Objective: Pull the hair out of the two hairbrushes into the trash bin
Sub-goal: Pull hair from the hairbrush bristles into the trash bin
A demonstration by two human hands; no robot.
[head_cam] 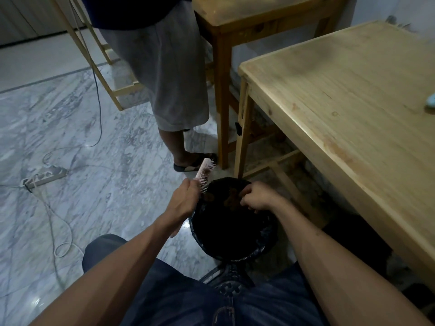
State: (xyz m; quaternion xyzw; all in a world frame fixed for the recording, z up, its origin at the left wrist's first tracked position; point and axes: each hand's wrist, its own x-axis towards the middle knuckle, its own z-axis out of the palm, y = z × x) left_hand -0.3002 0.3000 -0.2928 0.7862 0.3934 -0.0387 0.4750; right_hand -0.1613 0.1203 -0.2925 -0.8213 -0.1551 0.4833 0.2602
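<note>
My left hand (184, 200) grips a pale pink hairbrush (205, 171) by its handle, bristles facing right, just left of the trash bin's far rim. The bin (263, 234) is round, lined with a black bag, and stands on the floor between my knees. My right hand (257, 196) hovers over the bin's opening with its fingers pinched together on a dark tuft of hair (231, 197) that stretches from the brush. A light blue object (432, 100), only partly in view, lies at the table's right edge; whether it is the second brush I cannot tell.
A pale wooden table (341, 95) stands right of the bin. A darker wooden stool (237, 17) is behind it. A person in grey shorts and a sandal (169, 74) stands beyond the bin. A power strip (46, 176) and cables lie on the marble floor at left.
</note>
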